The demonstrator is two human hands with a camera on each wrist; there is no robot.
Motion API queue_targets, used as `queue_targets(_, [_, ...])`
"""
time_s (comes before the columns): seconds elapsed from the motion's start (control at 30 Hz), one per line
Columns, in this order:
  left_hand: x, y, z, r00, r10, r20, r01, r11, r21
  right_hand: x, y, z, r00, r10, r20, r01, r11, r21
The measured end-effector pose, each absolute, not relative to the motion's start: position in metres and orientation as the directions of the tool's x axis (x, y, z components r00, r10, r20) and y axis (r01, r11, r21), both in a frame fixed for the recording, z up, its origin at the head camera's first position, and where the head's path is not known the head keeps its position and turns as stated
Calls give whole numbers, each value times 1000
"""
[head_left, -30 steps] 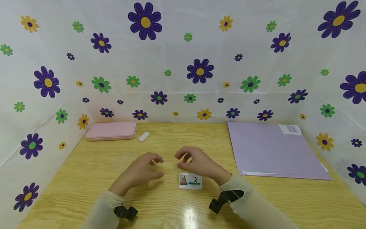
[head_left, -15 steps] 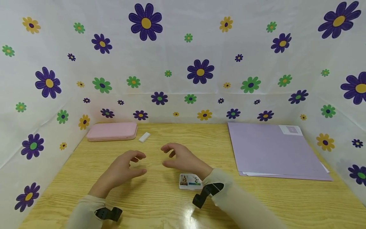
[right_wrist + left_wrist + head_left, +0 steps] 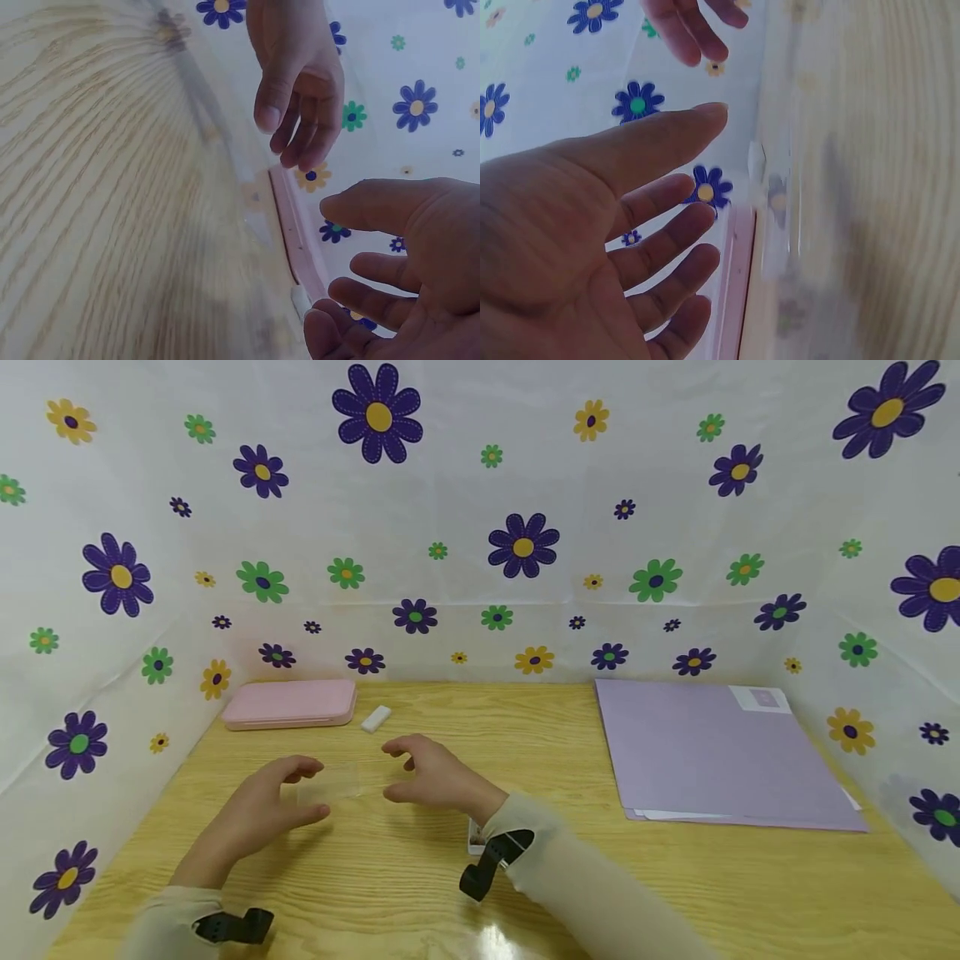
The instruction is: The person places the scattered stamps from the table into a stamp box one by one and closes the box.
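Observation:
A small clear plastic piece [image 3: 330,782], faint and see-through, lies on the wooden table [image 3: 420,902] between my two hands. My left hand [image 3: 281,789] hovers at its left side with fingers loosely bent, gripping nothing. My right hand [image 3: 420,772] hovers at its right side, thumb and fingers apart and relaxed. The left wrist view shows the left hand's fingers [image 3: 667,255] spread beside the clear piece [image 3: 776,202]. In the right wrist view both hands are empty over the clear piece [image 3: 225,157]. A small picture card [image 3: 473,837] is mostly hidden under my right forearm.
A pink case [image 3: 288,703] lies at the back left with a small white eraser [image 3: 376,718] beside it. A lilac folder [image 3: 720,752] with papers under it covers the right side. Flowered cloth walls [image 3: 525,543] close in the table on three sides.
Both hands have slid left across the table, away from the picture card. My right forearm now covers most of that card. The clear piece now shows between the hands.

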State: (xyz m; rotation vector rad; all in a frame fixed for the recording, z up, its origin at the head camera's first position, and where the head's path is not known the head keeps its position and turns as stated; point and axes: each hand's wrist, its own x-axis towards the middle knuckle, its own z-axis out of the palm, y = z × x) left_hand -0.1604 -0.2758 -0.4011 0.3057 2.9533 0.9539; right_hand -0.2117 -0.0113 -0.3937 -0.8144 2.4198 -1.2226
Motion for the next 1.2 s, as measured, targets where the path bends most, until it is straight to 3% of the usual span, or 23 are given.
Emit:
queue_targets(0.5, [-166,-315,-416,-974,210,-80,130,817,562,-230,-48,-413,-781,-617,-95,-324,530,-784])
queue_targets(0.83, [-177,-317,-424,-969,232,-88,140,804,579,-239,-63,-416,-788,-603,-124,-329,582,-743])
queue_targets(1.2, [-180,-323,-431,-968,235,-86,141,797,587,-241,-73,-417,-801,-576,-162,-375,694,-614])
